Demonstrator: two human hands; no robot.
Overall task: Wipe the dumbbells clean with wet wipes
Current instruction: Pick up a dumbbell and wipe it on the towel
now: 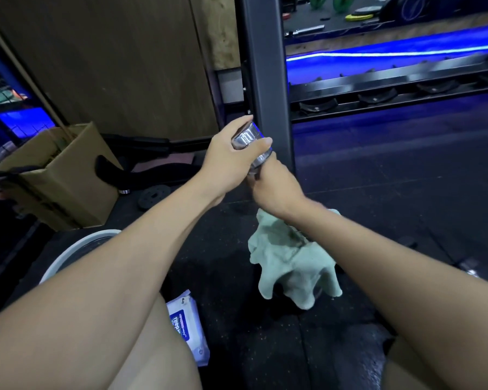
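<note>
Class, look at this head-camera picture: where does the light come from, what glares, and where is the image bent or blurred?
Head view: blue strip light tints the floor; it glints on the chrome dumbbell held by the left hand and right hand; the wide lens bows the rack; the right forearm edge looks slightly smeared; corners fall dark.

The dumbbell is glossy chrome metal; the green cloth looks soft and matt; the wipes pack seems smooth plastic; the floor is speckled, rough rubber.
</note>
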